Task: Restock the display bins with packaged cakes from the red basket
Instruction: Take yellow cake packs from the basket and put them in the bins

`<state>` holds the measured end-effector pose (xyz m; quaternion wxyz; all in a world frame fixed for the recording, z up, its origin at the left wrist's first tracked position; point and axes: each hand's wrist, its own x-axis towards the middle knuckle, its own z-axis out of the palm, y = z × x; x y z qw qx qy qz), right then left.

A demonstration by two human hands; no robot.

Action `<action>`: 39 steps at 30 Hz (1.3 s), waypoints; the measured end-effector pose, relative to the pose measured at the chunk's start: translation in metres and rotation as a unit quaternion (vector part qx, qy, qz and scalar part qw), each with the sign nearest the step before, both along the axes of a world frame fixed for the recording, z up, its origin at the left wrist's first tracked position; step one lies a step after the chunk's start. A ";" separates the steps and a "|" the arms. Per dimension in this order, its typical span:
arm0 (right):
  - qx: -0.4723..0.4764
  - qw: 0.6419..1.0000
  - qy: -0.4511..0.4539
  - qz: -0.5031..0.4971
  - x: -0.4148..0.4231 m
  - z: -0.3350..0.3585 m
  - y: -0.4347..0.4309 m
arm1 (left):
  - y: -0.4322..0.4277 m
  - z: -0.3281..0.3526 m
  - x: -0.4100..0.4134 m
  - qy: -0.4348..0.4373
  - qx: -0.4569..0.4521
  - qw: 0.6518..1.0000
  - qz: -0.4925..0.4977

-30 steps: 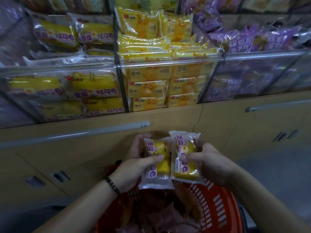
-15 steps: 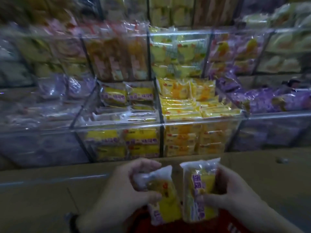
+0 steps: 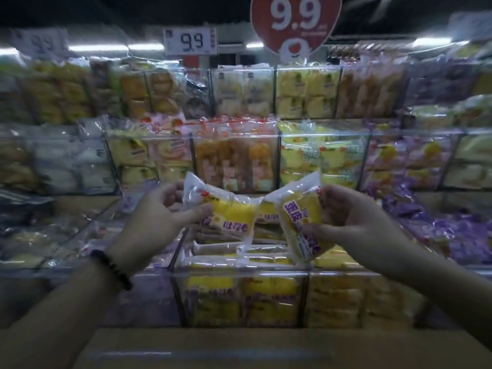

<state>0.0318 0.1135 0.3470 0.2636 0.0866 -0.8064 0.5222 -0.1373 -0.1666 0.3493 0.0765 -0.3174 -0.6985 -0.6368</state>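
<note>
Left hand [image 3: 157,209]: thumb and fingers pinch one end of a clear plastic packet of yellow cake with purple lettering [image 3: 229,213], held flat above the bin, probably to lay it label-up.
Right hand [image 3: 354,217]: fingers curled round a second, matching packet [image 3: 303,225], tilted on end near the bin's right edge.
Clear acrylic display bin [image 3: 241,272]: front wall below both packets; it holds similar packets, hence the likely destination.
Red basket: out of view.

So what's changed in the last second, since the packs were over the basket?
The left hand and right hand rose from over the red basket to above the clear bin of matching yellow cakes. The left cake pack and right cake pack, upright side by side before, now tilt apart. The basket is out of view. Unchanged: each grip on its one pack.
</note>
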 end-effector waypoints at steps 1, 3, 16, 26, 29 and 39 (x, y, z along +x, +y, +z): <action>0.017 1.000 0.006 -0.011 -0.011 0.004 -0.001 | 0.006 0.003 -0.017 0.007 -0.007 1.000 0.010; 0.054 0.998 0.019 -0.040 -0.032 0.010 -0.002 | 0.020 0.006 -0.052 0.024 -0.030 0.998 0.042; 0.455 0.860 -0.028 -0.232 -0.143 0.010 -0.018 | 0.069 -0.036 -0.116 0.219 -0.398 0.836 0.308; 0.571 0.760 -0.096 -0.295 -0.188 -0.008 -0.017 | 0.079 -0.038 -0.112 0.312 -0.507 0.719 0.358; 0.578 0.743 -0.137 -0.310 -0.195 -0.005 -0.027 | 0.080 -0.038 -0.112 0.351 -0.510 0.703 0.349; 0.549 0.766 -0.190 -0.276 -0.176 -0.014 -0.029 | 0.081 -0.037 -0.099 0.403 -0.511 0.692 0.313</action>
